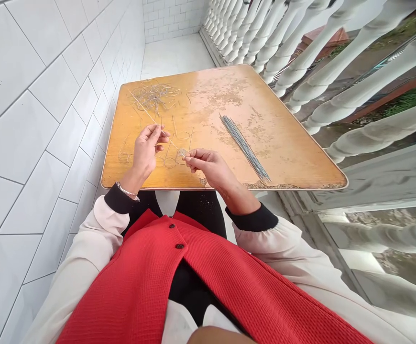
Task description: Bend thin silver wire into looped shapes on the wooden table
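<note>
A thin, pale stick [142, 107] slants from the table's far left down toward my right hand. My left hand [149, 145] pinches it near its middle, thumb against fingers. At its lower end my right hand [208, 165] is closed, thumb and forefinger pressed together, beside a small wire-like coil [182, 152]. Several thin wire loops [170, 161] lie on the table under and between my hands. Farther back on the left is a tangled heap of thin wire [156, 95]. A bundle of straight grey rods [244, 147] rests to the right of my right hand.
The wooden table [290, 157] has a worn surface and a chipped front edge. A white tiled wall [39, 129] runs close along the left. White balusters [322, 71] line the right side. My knees are under the table's front edge.
</note>
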{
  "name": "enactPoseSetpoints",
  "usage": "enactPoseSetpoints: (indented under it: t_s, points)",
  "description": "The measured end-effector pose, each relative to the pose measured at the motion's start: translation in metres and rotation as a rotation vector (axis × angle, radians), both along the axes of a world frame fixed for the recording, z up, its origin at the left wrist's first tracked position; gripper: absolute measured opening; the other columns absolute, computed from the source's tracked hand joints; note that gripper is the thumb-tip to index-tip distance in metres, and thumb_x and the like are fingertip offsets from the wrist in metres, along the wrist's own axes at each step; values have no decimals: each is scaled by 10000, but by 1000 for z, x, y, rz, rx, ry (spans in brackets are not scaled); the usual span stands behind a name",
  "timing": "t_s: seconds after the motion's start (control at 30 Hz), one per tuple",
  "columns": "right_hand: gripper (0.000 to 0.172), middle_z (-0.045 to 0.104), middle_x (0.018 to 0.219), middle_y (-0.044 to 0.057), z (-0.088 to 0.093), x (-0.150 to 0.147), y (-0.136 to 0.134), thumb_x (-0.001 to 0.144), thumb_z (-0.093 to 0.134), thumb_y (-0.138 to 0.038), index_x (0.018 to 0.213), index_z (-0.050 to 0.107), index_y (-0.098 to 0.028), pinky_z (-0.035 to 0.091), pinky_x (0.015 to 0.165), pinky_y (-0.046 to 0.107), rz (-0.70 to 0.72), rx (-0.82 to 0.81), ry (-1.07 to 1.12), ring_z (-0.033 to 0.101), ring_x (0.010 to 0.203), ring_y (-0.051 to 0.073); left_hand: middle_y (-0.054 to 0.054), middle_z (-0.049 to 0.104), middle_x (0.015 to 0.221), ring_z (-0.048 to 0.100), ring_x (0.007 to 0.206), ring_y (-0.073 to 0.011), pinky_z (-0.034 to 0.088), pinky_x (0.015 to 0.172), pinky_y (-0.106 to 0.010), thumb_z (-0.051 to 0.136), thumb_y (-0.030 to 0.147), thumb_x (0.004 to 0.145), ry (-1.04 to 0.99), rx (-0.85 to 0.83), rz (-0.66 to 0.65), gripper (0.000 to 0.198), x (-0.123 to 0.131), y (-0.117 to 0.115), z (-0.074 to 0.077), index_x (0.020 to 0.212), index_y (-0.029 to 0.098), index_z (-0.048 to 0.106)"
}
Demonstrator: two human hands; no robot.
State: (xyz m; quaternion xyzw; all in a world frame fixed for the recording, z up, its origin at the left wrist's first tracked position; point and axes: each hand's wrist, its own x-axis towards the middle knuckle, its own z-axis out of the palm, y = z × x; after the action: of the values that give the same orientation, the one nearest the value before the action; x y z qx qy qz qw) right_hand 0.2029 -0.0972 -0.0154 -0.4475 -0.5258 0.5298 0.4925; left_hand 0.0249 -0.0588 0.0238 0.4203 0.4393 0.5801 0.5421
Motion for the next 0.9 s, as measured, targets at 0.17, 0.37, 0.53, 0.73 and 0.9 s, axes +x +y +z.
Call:
enactPoseSetpoints:
  t_s: [0.17, 0.37, 0.53, 0.73, 0.9]
  points:
    - [329, 545, 666, -16, -4, 1, 3, 661, 835, -467, 677, 616, -222, 390, 534, 257, -161, -27, 135, 449, 576, 97, 7, 744, 881, 666, 724, -46, 418, 588, -159, 621, 352, 992, -82, 22, 43, 154, -2, -2, -3, 940, 209, 640]
    - [444, 609, 773, -16, -15, -4, 18, 669, 823, -592, 743, 562, -241, 460, 545, 220, -312, -50, 403, 523, 622, 88, 22, 718, 818, 599, 627, -22, 399, 553, -150, 597, 294, 1006, -166, 1, -19, 212, 6, -11, -13, 824, 186, 586]
    - [423, 715, 917, -25, -18, -19, 27, 683, 837, -580, 848, 618, -257, 529, 642, 203, -375, 2, 515, 584, 663, 72, 17, 731, 854, 603, 642, -20, 405, 570, -147, 559, 277, 1024, -145, -24, -32, 207, 11, -18, -25, 838, 189, 591]
    - [474, 724, 864, -19, -19, -29, 25, 756, 724, -715, 930, 603, -292, 541, 659, 235, -253, 22, 427, 682, 805, 130, 9, 757, 932, 662, 717, -29, 433, 604, -143, 559, 293, 1026, -223, -62, -49, 156, 11, -23, -32, 921, 191, 613]
    - [457, 667, 753, -27, -16, -26, 20, 786, 705, -709, 908, 591, -283, 512, 616, 239, -219, 12, 369, 644, 696, 123, 11, 748, 879, 686, 726, -37, 435, 592, -138, 560, 287, 1030, -265, -78, -83, 170, 12, -26, -30, 900, 187, 606]
